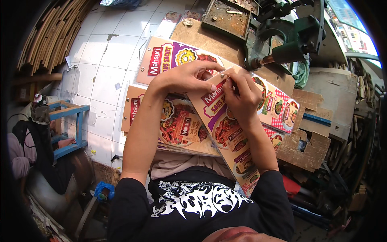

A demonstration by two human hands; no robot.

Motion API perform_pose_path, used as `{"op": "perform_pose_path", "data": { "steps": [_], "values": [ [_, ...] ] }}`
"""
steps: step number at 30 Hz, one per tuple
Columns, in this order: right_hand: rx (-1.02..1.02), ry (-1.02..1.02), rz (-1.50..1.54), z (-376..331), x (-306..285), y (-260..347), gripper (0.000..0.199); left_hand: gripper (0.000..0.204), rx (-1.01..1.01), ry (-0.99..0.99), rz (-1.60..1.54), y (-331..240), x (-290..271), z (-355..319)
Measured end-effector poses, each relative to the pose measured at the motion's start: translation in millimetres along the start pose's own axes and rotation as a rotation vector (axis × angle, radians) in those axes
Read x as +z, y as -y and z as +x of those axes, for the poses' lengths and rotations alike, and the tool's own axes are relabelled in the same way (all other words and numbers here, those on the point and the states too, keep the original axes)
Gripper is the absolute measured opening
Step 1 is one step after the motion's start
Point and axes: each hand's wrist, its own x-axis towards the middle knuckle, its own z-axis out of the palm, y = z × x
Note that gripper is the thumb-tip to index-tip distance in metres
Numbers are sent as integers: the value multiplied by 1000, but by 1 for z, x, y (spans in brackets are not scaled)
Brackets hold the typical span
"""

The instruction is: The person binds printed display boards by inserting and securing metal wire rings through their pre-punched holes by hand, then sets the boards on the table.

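Note:
A long printed card [230, 139], peach and purple with food pictures, lies slantwise in front of me, its lower end near my right elbow. It has a metal eyelet at its upper corner. My left hand [188, 77] is closed on that corner, thumb on the face and fingers bent over the edge. Beside the eyelet, the bent fingers of my right hand [244, 92] pinch the card's top; the fingertips are partly hidden. Under both hands lie more such cards, a lower stack [177, 131] and an upper one [142, 74], also with eyelets.
A dark metal press [288, 48] stands at the far right beside a greasy tray [229, 18] on a wooden bench [201, 36]. Cut cardboard [306, 151] lies to the right. Left are a blue stool frame [68, 113], white floor tiles [102, 60] and stacked wooden strips [54, 32].

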Motion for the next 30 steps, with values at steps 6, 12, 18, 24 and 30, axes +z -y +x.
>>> {"op": "perform_pose_path", "data": {
  "steps": [6, 12, 18, 24, 30],
  "values": [
    [-5, 54, -66, 0, -1, 4, 14, 60, 41, -11, 103, -4, 0, -1],
    [-67, 72, -114, 4, 2, 8, 13, 61, 94, -32, 74, -3, 2, -1],
    [-58, 15, -49, -3, 8, 0, 14, 57, 70, -17, -4, 1, 3, 0],
    [57, -102, 127, -5, 5, -2, 16, 47, 31, 36, -152, -2, 6, 0],
    [102, -131, 101, -5, 4, -1, 17, 35, 18, 35, -142, -3, 5, 0]
  ]
}}
